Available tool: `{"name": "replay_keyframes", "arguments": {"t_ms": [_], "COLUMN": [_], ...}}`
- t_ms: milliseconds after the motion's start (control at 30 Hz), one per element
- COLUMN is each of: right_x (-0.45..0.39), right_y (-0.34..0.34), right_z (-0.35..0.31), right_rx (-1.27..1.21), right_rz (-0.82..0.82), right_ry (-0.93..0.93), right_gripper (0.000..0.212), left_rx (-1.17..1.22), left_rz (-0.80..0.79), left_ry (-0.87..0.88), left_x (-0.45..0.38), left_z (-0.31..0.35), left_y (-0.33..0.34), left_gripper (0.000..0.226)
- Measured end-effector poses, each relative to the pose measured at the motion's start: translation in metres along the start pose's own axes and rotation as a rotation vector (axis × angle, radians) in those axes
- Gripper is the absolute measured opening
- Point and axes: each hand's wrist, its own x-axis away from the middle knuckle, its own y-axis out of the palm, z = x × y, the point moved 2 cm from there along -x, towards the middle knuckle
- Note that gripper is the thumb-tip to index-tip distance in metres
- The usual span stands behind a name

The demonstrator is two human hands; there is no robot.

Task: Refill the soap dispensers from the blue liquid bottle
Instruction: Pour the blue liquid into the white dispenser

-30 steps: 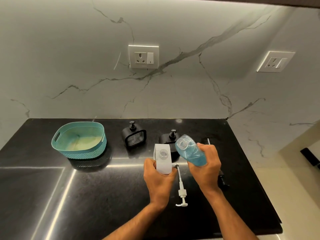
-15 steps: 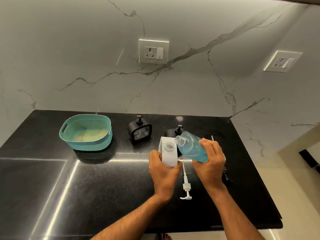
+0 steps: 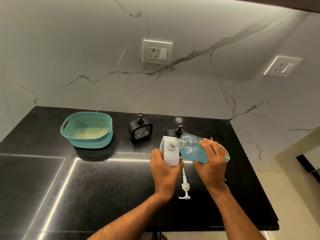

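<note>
Both hands are busy: my left hand [image 3: 165, 172] grips the white dispenser [image 3: 170, 154], open-topped, near the middle of the black counter [image 3: 103, 187], while my right hand [image 3: 210, 161] is wrapped round the blue liquid bottle [image 3: 192, 149], tipped left with its mouth just above the dispenser's opening. A white pump [image 3: 184, 185] lies on the counter between my wrists. Two black dispensers [image 3: 140, 129] stand farther back, a teal basket [image 3: 87, 129] to their left.
</note>
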Motion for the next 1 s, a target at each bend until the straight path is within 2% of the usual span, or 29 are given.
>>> {"name": "replay_keyframes", "arguments": {"t_ms": [1000], "right_x": [-0.007], "right_y": [-0.011], "right_z": [-0.001], "right_rx": [0.115], "right_rz": [-0.036], "right_ry": [-0.045], "right_gripper": [0.067], "left_rx": [-0.023], "left_rz": [-0.023], "left_ry": [0.022], "left_x": [0.004], "left_z": [-0.001], "left_y": [-0.004], "left_gripper": [0.061]}}
